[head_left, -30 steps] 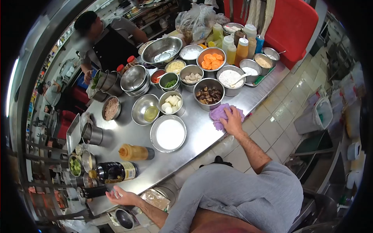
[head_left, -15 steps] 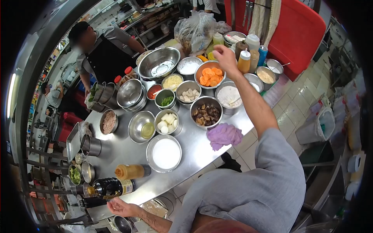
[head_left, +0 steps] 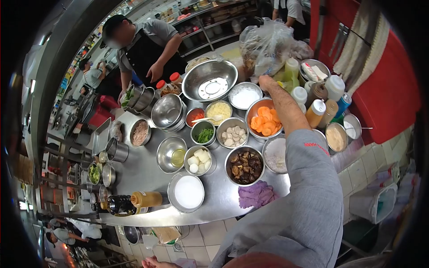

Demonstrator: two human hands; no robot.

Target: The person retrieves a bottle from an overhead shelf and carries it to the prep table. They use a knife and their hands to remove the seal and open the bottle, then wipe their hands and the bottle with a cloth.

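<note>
My right hand (head_left: 268,84) reaches across the table to the far side of a metal bowl of sliced carrots (head_left: 265,121), close to a bowl of white powder (head_left: 245,95) and a clear plastic bag (head_left: 268,44). Its fingers point down and are mostly hidden, so any hold is unseen. At the bottom edge of the view is my left hand (head_left: 154,262), partly cut off, fingers loosely bent and apart with nothing visible in them. It is off the table, below the soy-dark bottle (head_left: 119,204) and the brown sauce bottle (head_left: 146,199).
Bowls of mushrooms (head_left: 244,165), white chunks (head_left: 199,161), chopped greens (head_left: 205,135) and white liquid (head_left: 188,192) crowd the steel table (head_left: 147,154). A purple cloth (head_left: 257,194) lies at the near edge. Squeeze bottles (head_left: 316,112) stand right. A co-worker (head_left: 149,49) stands across the table.
The view has shifted, with the table contents appearing lower and further right. My right hand has come down behind the carrot bowl. My left hand has moved away from the bottles to the bottom edge.
</note>
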